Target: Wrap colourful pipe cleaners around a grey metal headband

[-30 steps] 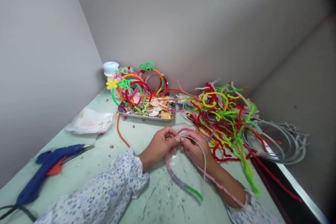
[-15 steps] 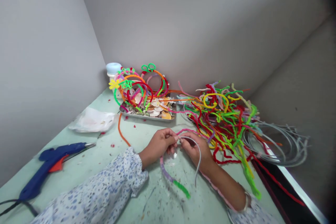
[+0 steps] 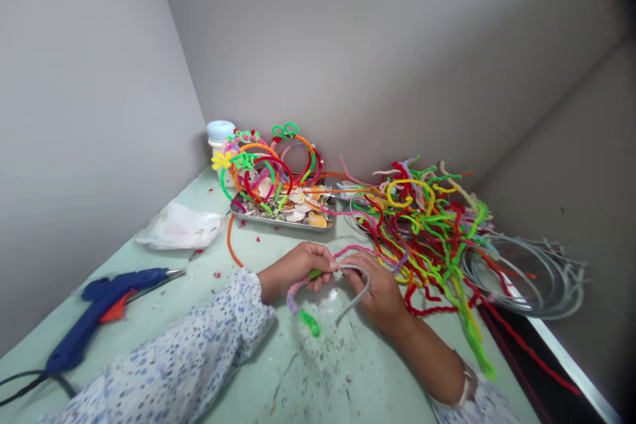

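Note:
Between both hands is a curved headband, its bare grey end (image 3: pixel 352 309) arching to the right and bending down. The other end is wrapped in fuzzy pipe cleaner (image 3: pixel 293 303), pink and purple, with a green tip that hangs below my left hand. My left hand (image 3: pixel 304 266) pinches the headband at the upper middle, fingers closed. My right hand (image 3: pixel 378 291) is closed at the grey part just beside it, thumb and fingertips near the left ones. A pink pipe cleaner strand (image 3: pixel 355 248) runs behind my right hand; whether it is gripped there cannot be made out.
A blue glue gun (image 3: pixel 82 324) lies at left, near a white plastic packet (image 3: pixel 181 226). Behind, a metal tray (image 3: pixel 298 225) holds shells, with finished colourful headbands above it. Tangled pipe cleaners (image 3: pixel 427 238) and grey bare headbands (image 3: pixel 531 308) lie at right. A lidded jar (image 3: pixel 220 131) stands behind.
The wrapped end has swung up and left, and the grey end has also turned left. My hands stay close together, with the left one slightly rotated. The view shifted a little.

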Demonstrator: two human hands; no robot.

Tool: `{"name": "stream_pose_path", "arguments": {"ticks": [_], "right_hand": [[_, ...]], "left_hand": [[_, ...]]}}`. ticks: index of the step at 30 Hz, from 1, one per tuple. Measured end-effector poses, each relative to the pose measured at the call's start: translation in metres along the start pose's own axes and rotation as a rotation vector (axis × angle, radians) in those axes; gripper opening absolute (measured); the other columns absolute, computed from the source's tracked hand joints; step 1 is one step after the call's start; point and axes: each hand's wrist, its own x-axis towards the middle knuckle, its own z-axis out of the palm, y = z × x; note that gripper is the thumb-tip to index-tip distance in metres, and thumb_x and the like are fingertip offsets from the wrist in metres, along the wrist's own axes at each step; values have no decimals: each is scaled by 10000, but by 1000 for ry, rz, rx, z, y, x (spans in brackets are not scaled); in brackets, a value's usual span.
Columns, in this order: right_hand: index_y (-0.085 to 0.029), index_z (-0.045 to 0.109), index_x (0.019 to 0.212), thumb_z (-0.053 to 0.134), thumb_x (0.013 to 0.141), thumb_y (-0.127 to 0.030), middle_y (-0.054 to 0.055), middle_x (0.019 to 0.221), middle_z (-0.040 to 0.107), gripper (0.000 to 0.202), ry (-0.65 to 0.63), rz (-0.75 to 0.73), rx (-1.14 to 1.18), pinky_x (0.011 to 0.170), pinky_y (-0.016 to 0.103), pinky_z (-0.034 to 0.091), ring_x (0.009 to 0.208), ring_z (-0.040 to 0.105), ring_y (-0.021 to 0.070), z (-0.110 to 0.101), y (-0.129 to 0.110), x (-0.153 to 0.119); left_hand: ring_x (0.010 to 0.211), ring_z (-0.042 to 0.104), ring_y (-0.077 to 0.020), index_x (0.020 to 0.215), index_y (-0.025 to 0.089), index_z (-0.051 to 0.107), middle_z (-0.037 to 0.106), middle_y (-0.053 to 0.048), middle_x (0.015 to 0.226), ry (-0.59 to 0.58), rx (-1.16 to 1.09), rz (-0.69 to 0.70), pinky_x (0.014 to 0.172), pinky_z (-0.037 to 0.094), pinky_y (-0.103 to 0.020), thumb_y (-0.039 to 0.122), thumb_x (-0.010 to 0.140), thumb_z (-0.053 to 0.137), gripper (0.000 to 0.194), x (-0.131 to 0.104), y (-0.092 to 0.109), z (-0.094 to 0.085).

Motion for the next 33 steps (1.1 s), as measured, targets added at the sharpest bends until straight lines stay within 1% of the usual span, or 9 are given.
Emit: {"name": "stream_pose_path", "arguments": {"ticks": [4,7,12,16,19,21,23,27,33], "right_hand": [[-209,588,980,477,878,-149,56,873,631,162,-25,-50,-24,721,298,481,827,597,177,-2,-2,-1],[-216,592,994,467,879,-151,61,893,638,182,-11,-57,-33,735,308,491,848,602,182,-2,-1,-1],[-216,606,977,503,867,-162,58,893,646,160,44,-43,-61,765,316,496,873,603,185,1,2,0],[-211,639,944,537,855,-195,67,876,641,137,110,-28,-167,726,312,501,845,603,188,0,0,3],[-211,660,925,540,852,-211,59,803,645,141,86,-6,-223,649,292,499,751,612,177,-1,-2,2],[-216,661,946,534,852,-198,48,774,660,159,49,-5,-205,625,279,500,703,621,166,-1,-1,1],[-227,656,978,527,848,-178,41,801,684,190,41,1,-163,640,276,509,705,639,162,0,-1,-1],[-242,651,990,521,828,-153,39,880,705,226,76,39,-89,678,284,524,765,662,170,2,-3,-1],[-229,621,997,529,793,-133,55,927,685,244,63,54,-5,750,334,519,846,642,195,-1,-7,0]], "left_hand": [[352,455,-56,667,124,560,553,16,511,-29,-13,-40,354,319,-165,249,647,673,170,-2,4,0],[350,454,-60,653,128,547,550,19,497,-33,-30,-54,359,324,-171,246,645,673,173,-2,5,1],[347,459,-64,672,123,555,547,17,511,-11,-58,5,343,310,-172,252,667,655,163,-1,2,1],[351,456,-59,701,122,570,540,27,514,-7,-71,56,340,310,-165,249,680,646,149,0,-1,1],[353,451,-56,694,126,562,539,30,514,4,-54,59,342,313,-164,255,681,650,157,0,-1,2],[354,446,-54,690,128,556,537,30,516,17,-40,54,343,309,-164,263,682,653,166,0,-1,3],[356,442,-53,692,130,552,534,30,519,28,-31,55,344,304,-164,273,683,656,177,-1,-1,4],[363,440,-55,697,131,555,529,29,522,33,-26,78,347,304,-167,279,684,652,177,-1,-2,4],[370,440,-56,686,136,544,525,31,530,46,7,84,364,333,-173,267,662,652,172,-1,-4,6]]}}
